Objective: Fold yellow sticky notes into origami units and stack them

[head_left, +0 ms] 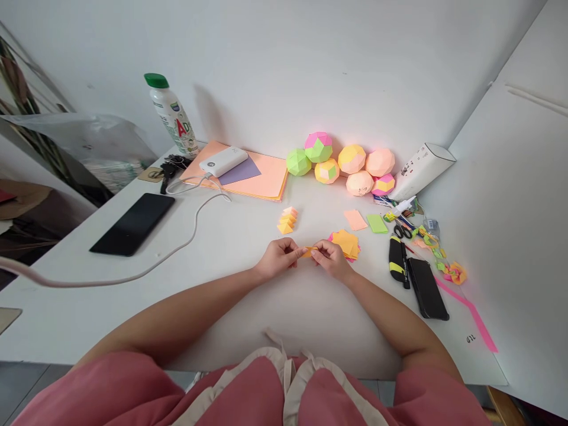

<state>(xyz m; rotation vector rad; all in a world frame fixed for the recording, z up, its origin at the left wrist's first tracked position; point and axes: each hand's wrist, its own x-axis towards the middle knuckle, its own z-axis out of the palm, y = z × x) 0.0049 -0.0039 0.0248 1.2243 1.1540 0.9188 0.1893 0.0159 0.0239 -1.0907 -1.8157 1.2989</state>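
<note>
A white table [239,225] is running along a pale wall [266,71]. Above its near edge, the left hand [278,259] and right hand [333,260] are facing each other, both pinching one small orange paper [309,252] between their fingertips. The paper is sitting between the two hands, its ends partly hidden by fingers. Just beyond the right hand, a stack [347,242] of orange and pink sheets is lying fanned; farther off, peach slips [355,219] and green slips [377,223] are resting side by side. Folded pieces [288,220] are standing in a short row beyond the left hand. Faceted paper balls [352,158] are clustering by the wall. A phone [133,225] is lying at left, while scissors [403,231], a cutter [396,258] and a black case [428,289] are occupying the right.
</note>
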